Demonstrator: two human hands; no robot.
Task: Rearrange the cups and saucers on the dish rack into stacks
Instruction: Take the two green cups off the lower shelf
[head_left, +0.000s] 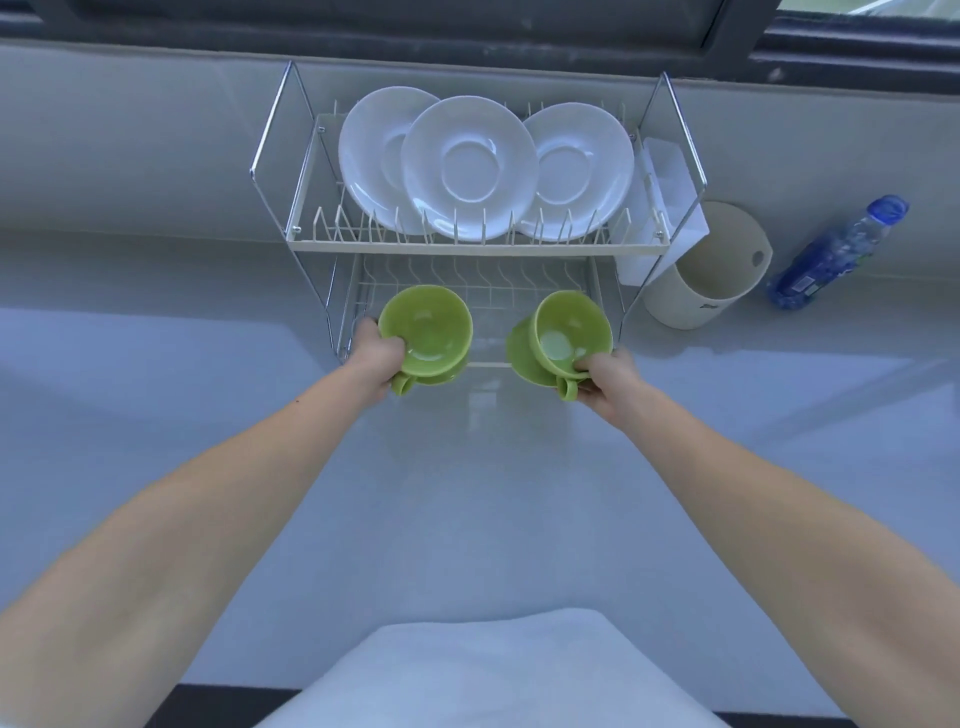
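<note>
Two well-apart cups, left cup, right cup, at rack front edge

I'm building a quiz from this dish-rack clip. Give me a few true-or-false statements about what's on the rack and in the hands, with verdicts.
1. Three white saucers stand on the upper tier of the dish rack. True.
2. The left hand is empty. False: it grips the left green cup.
3. The right hand grips the right green cup. True.
4. The bottle lies left of the rack. False: it lies to the right, beyond the beige container.
</note>
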